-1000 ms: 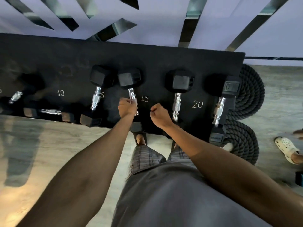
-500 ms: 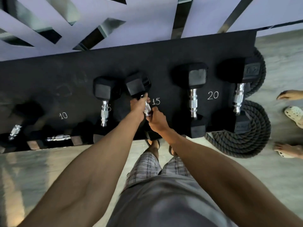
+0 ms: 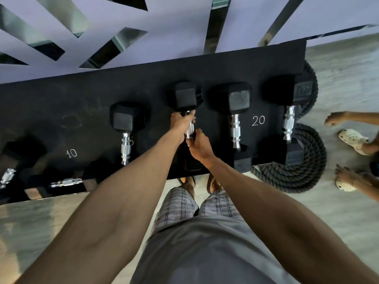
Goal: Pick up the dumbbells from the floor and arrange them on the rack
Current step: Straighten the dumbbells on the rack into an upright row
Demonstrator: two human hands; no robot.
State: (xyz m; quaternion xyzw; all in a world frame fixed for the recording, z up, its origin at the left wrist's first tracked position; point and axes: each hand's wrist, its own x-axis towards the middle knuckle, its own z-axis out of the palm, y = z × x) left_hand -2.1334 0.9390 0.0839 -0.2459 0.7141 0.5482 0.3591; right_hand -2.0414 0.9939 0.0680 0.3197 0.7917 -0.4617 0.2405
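Observation:
A black hex dumbbell [image 3: 185,97] with a chrome handle lies on the black rack [image 3: 86,103] near its middle. My left hand [image 3: 181,124] is shut on the upper part of its handle. My right hand [image 3: 198,145] grips the lower part of the same handle, just below the left. Its near head is hidden behind my hands. A smaller dumbbell [image 3: 126,121] rests to the left. Two larger dumbbells [image 3: 239,103] [image 3: 291,93] flank the chalked "20" on the right.
Small dumbbells [image 3: 65,182] lie at the rack's left front near a chalked "10". A coiled black battle rope [image 3: 291,175] sits on the floor by the rack's right end. Another person's feet in white clogs [image 3: 351,137] stand at the right.
My right hand moved from beside the handle onto it, joining the left. The gripped dumbbell slid farther back on the rack, and my view shifted left.

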